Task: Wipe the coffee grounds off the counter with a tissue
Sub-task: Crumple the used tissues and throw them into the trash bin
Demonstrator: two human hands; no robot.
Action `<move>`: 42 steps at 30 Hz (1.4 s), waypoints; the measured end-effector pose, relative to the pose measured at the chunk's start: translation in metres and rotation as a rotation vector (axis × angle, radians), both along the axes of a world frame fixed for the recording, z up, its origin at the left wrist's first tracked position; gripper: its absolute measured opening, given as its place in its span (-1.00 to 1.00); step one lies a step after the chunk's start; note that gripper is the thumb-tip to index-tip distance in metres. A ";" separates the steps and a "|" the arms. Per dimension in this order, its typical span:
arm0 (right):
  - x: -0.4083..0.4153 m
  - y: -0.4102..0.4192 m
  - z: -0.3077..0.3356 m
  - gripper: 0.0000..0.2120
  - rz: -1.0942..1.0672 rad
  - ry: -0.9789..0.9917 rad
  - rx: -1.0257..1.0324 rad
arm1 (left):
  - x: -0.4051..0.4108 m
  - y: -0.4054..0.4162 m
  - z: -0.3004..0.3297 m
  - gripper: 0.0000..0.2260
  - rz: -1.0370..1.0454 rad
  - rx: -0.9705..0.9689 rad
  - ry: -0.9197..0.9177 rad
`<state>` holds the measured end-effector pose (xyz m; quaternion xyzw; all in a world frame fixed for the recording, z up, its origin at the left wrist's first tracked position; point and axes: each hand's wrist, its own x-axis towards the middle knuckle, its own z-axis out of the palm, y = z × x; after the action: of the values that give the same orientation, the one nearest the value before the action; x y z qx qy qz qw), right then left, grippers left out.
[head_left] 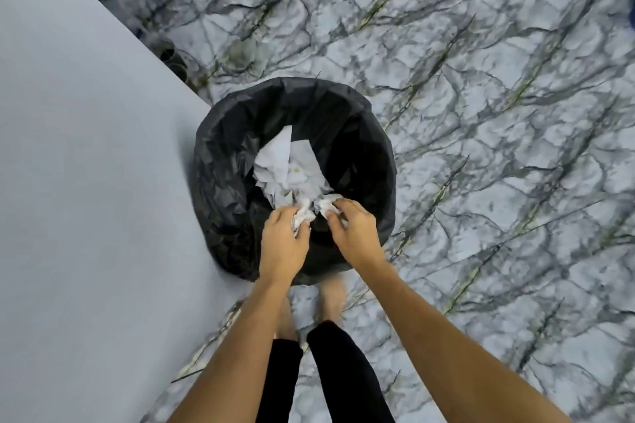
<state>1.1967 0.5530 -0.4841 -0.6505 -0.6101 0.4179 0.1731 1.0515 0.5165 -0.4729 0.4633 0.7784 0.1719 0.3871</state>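
White crumpled tissue [304,215] sits bunched between both hands over the mouth of a bin lined with a black bag [226,182]. The left hand [283,239] pinches one wad with curled fingers; the right hand [354,228] grips the other. More paper [287,161] lies inside, above marbled floor [481,113].

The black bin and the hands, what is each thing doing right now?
Round bin lined with a black plastic bag: open, upright, white paper inside.
Crumpled white tissue: held over the bin by both hands.
Left hand: grips the tissue.
Right hand: pinches the tissue.
White paper scraps: lying in the bin.
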 end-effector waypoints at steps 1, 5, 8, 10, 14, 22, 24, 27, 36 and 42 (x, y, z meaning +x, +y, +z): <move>-0.002 0.003 -0.007 -0.77 0.001 0.002 -0.009 | 0.000 0.003 -0.009 -0.77 0.006 -0.002 0.007; -0.011 0.013 -0.033 -0.74 -0.087 0.049 -0.099 | -0.004 0.011 -0.038 -0.76 0.031 -0.022 0.038; -0.016 0.016 -0.041 -0.65 -0.097 0.043 -0.141 | -0.006 0.011 -0.049 -0.72 0.046 -0.024 0.060; -0.017 0.017 -0.042 -0.60 -0.077 0.038 -0.158 | -0.008 0.010 -0.049 -0.68 0.050 -0.018 0.067; -0.013 0.014 -0.027 -0.56 -0.016 0.025 -0.165 | -0.012 0.004 -0.036 -0.61 0.076 0.008 0.068; -0.002 -0.004 0.074 -0.51 0.215 -0.118 -0.025 | -0.012 -0.009 0.061 -0.62 0.014 0.025 0.168; 0.000 -0.010 0.107 -0.49 0.243 -0.151 0.002 | -0.009 -0.012 0.094 -0.65 -0.007 0.037 0.204; 0.000 -0.019 0.156 -0.44 0.266 -0.197 0.068 | -0.004 -0.018 0.144 -0.66 -0.045 0.097 0.229; 0.001 -0.038 0.288 -0.36 0.299 -0.281 0.196 | -0.005 -0.034 0.274 -0.62 -0.112 0.179 0.297; -0.002 -0.032 0.348 -0.41 0.337 -0.346 0.314 | -0.017 -0.038 0.335 -0.58 -0.132 0.305 0.369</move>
<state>1.1946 0.5206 -0.1361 -0.5668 -0.7873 0.2241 0.0930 1.0347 0.4785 -0.1374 0.5899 0.7690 0.1740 0.1745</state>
